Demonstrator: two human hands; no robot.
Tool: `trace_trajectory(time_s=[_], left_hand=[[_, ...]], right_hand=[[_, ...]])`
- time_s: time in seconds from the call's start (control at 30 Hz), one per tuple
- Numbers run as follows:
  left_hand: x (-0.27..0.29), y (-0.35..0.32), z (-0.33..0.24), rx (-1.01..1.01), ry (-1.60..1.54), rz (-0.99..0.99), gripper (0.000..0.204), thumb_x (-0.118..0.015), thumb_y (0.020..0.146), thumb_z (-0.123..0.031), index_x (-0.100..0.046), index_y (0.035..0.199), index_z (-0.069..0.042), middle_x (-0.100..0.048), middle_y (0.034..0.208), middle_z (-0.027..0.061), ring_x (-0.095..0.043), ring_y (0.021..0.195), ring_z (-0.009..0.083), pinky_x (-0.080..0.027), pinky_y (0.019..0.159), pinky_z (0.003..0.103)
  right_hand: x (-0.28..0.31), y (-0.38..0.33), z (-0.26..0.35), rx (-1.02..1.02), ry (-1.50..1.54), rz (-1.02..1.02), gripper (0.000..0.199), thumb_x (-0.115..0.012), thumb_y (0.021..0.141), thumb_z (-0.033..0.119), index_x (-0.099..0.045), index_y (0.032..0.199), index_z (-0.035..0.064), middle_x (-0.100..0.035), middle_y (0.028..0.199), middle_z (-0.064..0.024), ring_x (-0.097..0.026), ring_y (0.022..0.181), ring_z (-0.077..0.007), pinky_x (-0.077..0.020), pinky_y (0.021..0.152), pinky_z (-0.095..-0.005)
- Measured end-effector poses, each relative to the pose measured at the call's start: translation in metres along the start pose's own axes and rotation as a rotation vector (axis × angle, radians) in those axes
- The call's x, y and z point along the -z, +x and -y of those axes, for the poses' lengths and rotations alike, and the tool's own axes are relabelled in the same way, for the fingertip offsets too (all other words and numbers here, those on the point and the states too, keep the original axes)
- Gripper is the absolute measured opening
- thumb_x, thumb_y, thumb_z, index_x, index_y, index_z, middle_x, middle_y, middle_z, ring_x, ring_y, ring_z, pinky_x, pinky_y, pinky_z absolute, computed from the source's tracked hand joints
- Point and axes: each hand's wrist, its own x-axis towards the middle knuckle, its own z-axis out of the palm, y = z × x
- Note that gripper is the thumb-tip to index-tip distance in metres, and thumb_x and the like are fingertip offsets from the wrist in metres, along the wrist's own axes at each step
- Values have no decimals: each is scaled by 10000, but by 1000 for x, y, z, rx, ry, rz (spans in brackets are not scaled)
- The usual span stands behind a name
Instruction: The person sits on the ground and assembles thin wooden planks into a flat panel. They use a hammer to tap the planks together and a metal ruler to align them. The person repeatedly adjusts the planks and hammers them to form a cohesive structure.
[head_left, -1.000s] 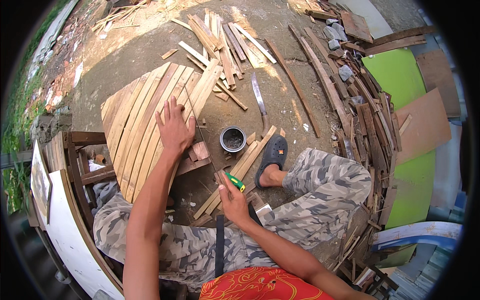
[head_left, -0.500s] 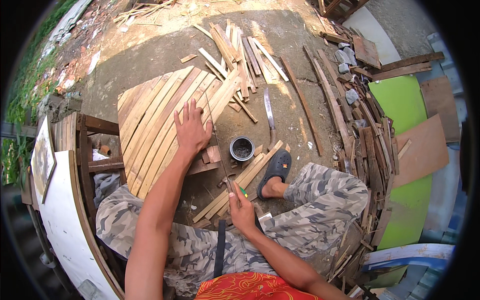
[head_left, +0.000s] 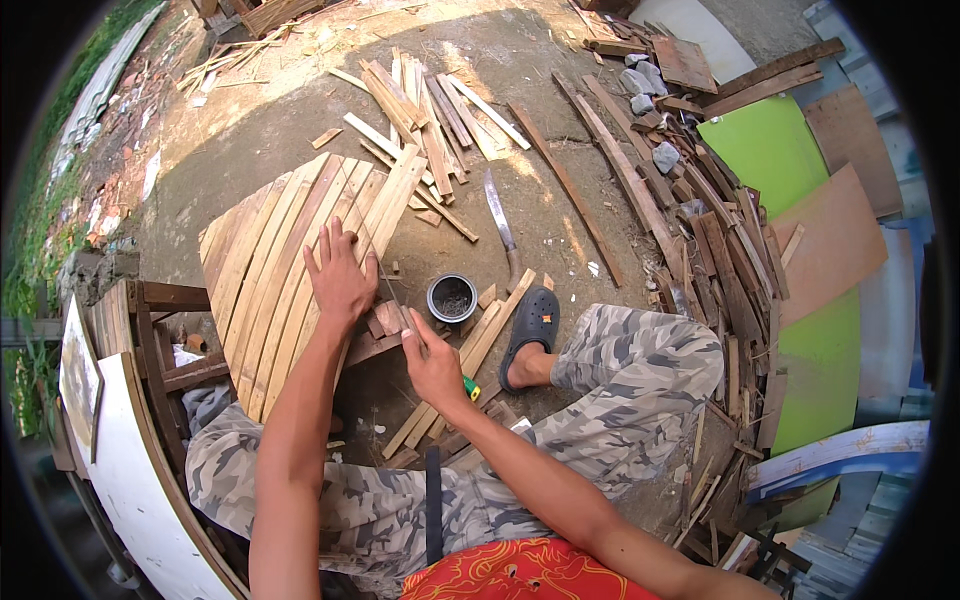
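My left hand (head_left: 342, 270) lies flat with fingers spread on a panel of pale wooden slats (head_left: 262, 270), near its right side. My right hand (head_left: 434, 366) is closed round the handle of a handsaw. The long thin saw blade (head_left: 388, 284), seen nearly edge-on, runs away from me across the slats just right of my left hand. The cutting edge against the wood is too fine to make out. Reddish wood blocks (head_left: 388, 318) sit by the panel's near right edge, partly under the saw.
A dark tub (head_left: 432, 302) of nails stands right of the panel. Beyond it lies a machete (head_left: 499, 212). Loose slats (head_left: 425, 115) are heaped farther off, more (head_left: 485, 350) beside my shod foot (head_left: 534, 328). A green tape measure (head_left: 471, 388) is by my right wrist. Scrap timber (head_left: 720, 250) piles up at right.
My right hand has pushed the saw forward, bringing it closer to my left hand, which stays on the panel. The whole view has also turned slightly.
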Motion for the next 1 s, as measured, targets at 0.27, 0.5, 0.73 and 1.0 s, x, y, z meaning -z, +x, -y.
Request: trace_trajectory(time_s=[0.27,0.5,0.73,1.0], left_hand=[[0,1,1,-16,22,17,467,-544,972,-367,-501,1334,-74,-299,1655,177,-228,1547,361,-95,1234,608],[0,0,2,-18,49,60,488,-554,969,-343,-488,1364,-64,-290,1659,174,-219,1549,366,-92,1237,608],[1,0,1,-16,21,46,482,-531,986,-368,-494,1356,-61,-293,1656,176,-217,1549,366,-79,1240,603],[2,0,0,-6,26,33,498,-531,979,-383,-490,1355,-60,-300,1653,165,-221,1549,356,-83,1240,606]], right_hand=[[5,-22,-4,134,60,-125,468,-552,1031,283,-560,1423,28,-696,996,-311,-680,939,-477,-551,779,-449],[10,-5,18,-40,38,-29,453,-586,1028,266,-570,1410,22,-695,1021,-310,-698,960,-457,-546,812,-420],[6,3,15,25,104,-77,468,-572,1024,309,-577,1401,31,-672,1022,-333,-638,1002,-506,-531,817,-505],[23,-34,22,79,48,-92,449,-569,1031,284,-584,1401,30,-702,981,-308,-678,968,-474,-543,819,-436]])
